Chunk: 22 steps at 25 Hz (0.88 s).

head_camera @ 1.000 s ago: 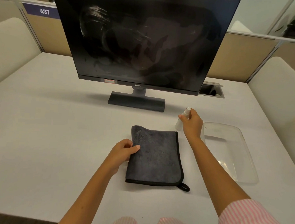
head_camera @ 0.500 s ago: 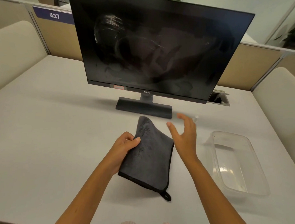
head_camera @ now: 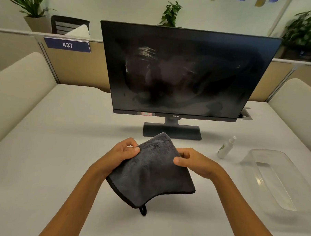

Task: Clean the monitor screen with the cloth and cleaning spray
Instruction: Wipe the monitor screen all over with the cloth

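I sit at a white desk (head_camera: 43, 148) in an office cubicle, with beige partition walls behind it and a blue sign (head_camera: 67, 45) that reads 437 on the partition to the left of the monitor. Potted plants stand behind the partition.

The monitor (head_camera: 185, 72) stands upright at the far middle of the desk on a flat dark base (head_camera: 172, 130). Its screen is off and shows pale smears and streaks, mostly on the left half.

In front of the monitor base, lifted above the desk, I hold the dark grey cloth (head_camera: 152, 173) with both hands. My left hand (head_camera: 121, 155) grips the left edge of the cloth, the thumb on top and the fingers curled under it. My right hand (head_camera: 193, 162) pinches the right edge in the same way, with the thumb pressed on the upper side. The cloth hangs down between my hands toward me, and a small black loop (head_camera: 143, 210) hangs from its near corner. The far corner of the cloth overlaps the monitor base in my view.

The cleaning spray (head_camera: 225, 147), a small white bottle, stands on the desk to the right of the monitor base, apart from my right hand. Farther right of the monitor base and nearer to me lies a clear plastic tray (head_camera: 280, 178).
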Motion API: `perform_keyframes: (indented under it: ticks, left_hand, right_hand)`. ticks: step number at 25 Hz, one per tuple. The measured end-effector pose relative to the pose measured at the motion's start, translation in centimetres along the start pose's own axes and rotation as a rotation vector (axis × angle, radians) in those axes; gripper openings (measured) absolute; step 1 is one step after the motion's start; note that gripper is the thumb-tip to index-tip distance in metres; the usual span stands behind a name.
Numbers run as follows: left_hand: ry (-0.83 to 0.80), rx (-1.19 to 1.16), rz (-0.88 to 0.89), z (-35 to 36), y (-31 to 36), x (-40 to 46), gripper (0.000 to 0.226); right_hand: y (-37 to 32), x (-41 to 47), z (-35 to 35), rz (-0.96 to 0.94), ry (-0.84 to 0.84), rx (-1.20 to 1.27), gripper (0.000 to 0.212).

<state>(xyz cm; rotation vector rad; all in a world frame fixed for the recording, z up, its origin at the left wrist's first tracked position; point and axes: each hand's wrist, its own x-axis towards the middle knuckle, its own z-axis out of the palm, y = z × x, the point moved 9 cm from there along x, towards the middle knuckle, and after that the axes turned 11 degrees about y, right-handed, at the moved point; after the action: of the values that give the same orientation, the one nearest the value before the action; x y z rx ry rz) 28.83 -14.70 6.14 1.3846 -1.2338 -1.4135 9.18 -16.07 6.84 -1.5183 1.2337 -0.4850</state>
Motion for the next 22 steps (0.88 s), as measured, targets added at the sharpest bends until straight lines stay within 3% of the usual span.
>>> perform_keyframes:
  ticks: [2, 6, 9, 12, 15, 18, 22]
  left_hand:
    - [-0.014, 0.02, 0.017, -2.4, 0.7, 0.6, 0.031]
    - [-0.088, 0.038, 0.034, -5.2, 1.9, 1.5, 0.029]
    - [-0.113, 0.063, 0.053, -6.3, 2.8, 2.4, 0.017]
    - [-0.097, 0.166, 0.092, -7.8, 4.0, 3.6, 0.006]
    - [-0.02, 0.253, 0.139, -9.1, 5.3, 5.4, 0.012]
    - [0.178, 0.259, 0.227, -11.6, 7.3, 7.1, 0.015]
    - [0.518, 0.169, 0.35, -16.3, 11.3, 9.0, 0.021]
  right_hand:
    - [-1.7, 0.3, 1.9, -0.029, -0.032, 0.055, 0.032]
    - [-3.0, 1.4, 5.3, -0.01, -0.047, 0.257, 0.068]
    - [-3.6, 1.4, 7.3, 0.01, -0.065, 0.497, 0.061]
    - [-5.0, 2.1, 7.8, -0.015, 0.136, 0.606, 0.037]
    - [-7.7, 2.7, 7.2, -0.061, 0.295, 0.61, 0.034]
    - [-10.6, 3.0, 5.8, -0.15, 0.536, 0.561, 0.012]
    - [-13.3, 2.1, 2.5, -0.315, 1.059, 0.496, 0.01]
